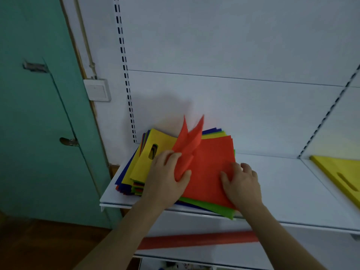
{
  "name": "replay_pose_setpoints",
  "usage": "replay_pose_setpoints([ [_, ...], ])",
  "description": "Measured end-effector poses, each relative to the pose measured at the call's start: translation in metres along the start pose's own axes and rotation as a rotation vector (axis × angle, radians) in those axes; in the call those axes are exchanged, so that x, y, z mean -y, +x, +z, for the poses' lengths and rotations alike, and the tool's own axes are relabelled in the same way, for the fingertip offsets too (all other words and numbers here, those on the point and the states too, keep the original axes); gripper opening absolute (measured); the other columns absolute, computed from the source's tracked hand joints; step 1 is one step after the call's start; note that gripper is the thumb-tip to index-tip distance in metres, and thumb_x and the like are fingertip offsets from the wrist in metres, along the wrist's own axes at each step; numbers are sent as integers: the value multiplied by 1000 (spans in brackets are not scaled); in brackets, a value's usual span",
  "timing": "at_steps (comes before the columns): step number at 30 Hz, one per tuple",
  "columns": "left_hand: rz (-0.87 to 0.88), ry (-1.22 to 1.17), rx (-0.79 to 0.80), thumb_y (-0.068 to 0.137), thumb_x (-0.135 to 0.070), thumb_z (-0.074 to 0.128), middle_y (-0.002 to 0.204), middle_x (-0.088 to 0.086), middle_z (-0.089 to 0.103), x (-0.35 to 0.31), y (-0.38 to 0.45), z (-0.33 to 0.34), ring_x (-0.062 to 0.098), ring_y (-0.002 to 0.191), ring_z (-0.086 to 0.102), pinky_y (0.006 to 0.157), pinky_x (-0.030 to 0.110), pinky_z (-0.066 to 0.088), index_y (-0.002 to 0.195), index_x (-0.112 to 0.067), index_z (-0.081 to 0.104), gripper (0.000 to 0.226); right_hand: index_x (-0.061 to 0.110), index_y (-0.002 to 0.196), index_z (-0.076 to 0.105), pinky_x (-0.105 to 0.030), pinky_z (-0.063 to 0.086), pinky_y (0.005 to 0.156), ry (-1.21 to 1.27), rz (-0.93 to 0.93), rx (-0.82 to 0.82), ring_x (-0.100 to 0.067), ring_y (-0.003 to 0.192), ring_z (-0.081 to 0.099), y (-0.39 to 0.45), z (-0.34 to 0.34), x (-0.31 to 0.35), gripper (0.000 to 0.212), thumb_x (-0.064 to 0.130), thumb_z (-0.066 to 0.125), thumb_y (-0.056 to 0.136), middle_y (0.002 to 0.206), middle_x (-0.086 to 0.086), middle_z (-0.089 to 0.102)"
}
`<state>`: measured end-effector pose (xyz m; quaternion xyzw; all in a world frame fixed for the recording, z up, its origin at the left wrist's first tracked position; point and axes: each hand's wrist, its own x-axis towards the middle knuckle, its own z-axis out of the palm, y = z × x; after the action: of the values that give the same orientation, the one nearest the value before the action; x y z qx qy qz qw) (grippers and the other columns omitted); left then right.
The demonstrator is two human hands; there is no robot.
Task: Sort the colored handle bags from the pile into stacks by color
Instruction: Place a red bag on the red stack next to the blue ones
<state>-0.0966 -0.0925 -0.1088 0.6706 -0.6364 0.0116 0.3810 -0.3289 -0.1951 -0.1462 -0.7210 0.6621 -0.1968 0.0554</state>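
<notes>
A green door (pixel 35 114) fills the nine o'clock side, a white switch (pixel 96 90) on the wall just right of it. Next comes the white shelf (pixel 272 191), backed by white panels and a slotted upright (pixel 126 75). The pile (pixel 140 168) of bags lies at the shelf's left end, long axis running from seven toward one o'clock; a yellow bag (pixel 155 152) sits on its left part with the handle slot at eleven. The left hand (pixel 165 180) pinches a folded orange bag (pixel 189 145), thumb curled over its lower edge, and the bag's two corners stick up toward twelve o'clock. Right of it a flat orange bag (pixel 212 172) tops the pile, a green bag (pixel 214 207) peeking out at six. The right hand (pixel 241 184) rests on the flat bag's five o'clock corner, fingers curled at its edge. Below the shelf a red strip (pixel 194 240) runs across. Well apart at three o'clock lies a yellow stack (pixel 339 172), its slot pointing toward five.
</notes>
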Motion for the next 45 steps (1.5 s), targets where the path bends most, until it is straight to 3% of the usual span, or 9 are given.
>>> replay_pose_setpoints([
  [4, -302, -198, -26, 96, -48, 68, 128, -11, 58, -2, 19, -14, 6, 117, 53, 92, 24, 39, 119, -26, 63, 32, 14, 131, 56, -44, 53, 92, 173, 135, 95, -38, 109, 64, 11, -17, -13, 58, 53, 68, 89, 117, -13, 70],
  [8, -509, -213, 111, 91, -24, 70, 124, 1, 66, 14, 39, -27, 14, 93, 62, 72, 33, 50, 141, -26, 50, 54, 13, 135, 62, -35, 52, 86, 338, 232, 118, -32, 104, 69, 18, -27, -21, 54, 29, 71, 84, 110, -7, 74],
  [12, -427, 53, 255, 89, -24, 66, 89, -3, 66, 19, 49, -39, 17, 77, 64, 72, 37, 56, 110, -21, 62, 22, 18, 86, 73, -39, 58, 77, 370, 212, 170, -30, 80, 68, 19, -32, -27, 7, 19, 67, 85, 80, -2, 73],
  [15, -393, 6, 307, 89, -24, 65, 87, -3, 67, 16, 51, -38, 17, 77, 64, 72, 38, 56, 102, -25, 64, 13, 19, 101, 75, -34, 49, 76, 377, 129, 98, -31, 86, 66, 17, -38, -27, 21, 10, 61, 87, 93, -5, 75],
  [23, -314, -382, -4, 100, -17, 60, 108, -16, 68, 11, 49, -48, 5, 94, 66, 76, 28, 52, 124, -38, 55, 33, 25, 113, 58, -32, 42, 69, 757, -3, -327, -9, 77, 60, 12, -64, -15, 19, 14, 63, 99, 88, 11, 66],
  [31, -359, -623, 32, 109, -34, 50, 98, -25, 70, 3, 39, -34, -1, 92, 67, 81, 27, 52, 109, -30, 70, 20, 24, 104, 53, -38, 45, 69, 831, 52, -250, -16, 82, 64, 2, -49, -5, 11, 21, 63, 100, 88, 6, 66],
  [34, -349, -626, 1, 110, -36, 46, 100, -11, 70, 2, 39, -30, 3, 87, 64, 79, 32, 51, 109, -28, 68, 23, 21, 102, 51, -37, 41, 66, 798, 80, -316, -18, 77, 61, -1, -57, -5, 10, 17, 60, 100, 83, 2, 62],
  [40, -261, -677, -74, 111, -37, 44, 93, 5, 69, -18, 47, -16, 18, 77, 62, 70, 35, 48, 105, -30, 67, 24, 32, 133, 44, -27, 47, 73, 833, 151, -496, 4, 89, 63, -27, -82, -18, 39, 20, 61, 101, 105, 18, 66],
  [45, -243, -706, -73, 111, -35, 47, 102, -11, 70, -45, 46, 22, 11, 85, 67, 71, 42, 56, 125, -38, 59, 19, 38, 139, 37, -41, 52, 72, 820, 236, -587, -15, 85, 69, -61, -103, -57, 53, 7, 51, 98, 110, 10, 68],
])
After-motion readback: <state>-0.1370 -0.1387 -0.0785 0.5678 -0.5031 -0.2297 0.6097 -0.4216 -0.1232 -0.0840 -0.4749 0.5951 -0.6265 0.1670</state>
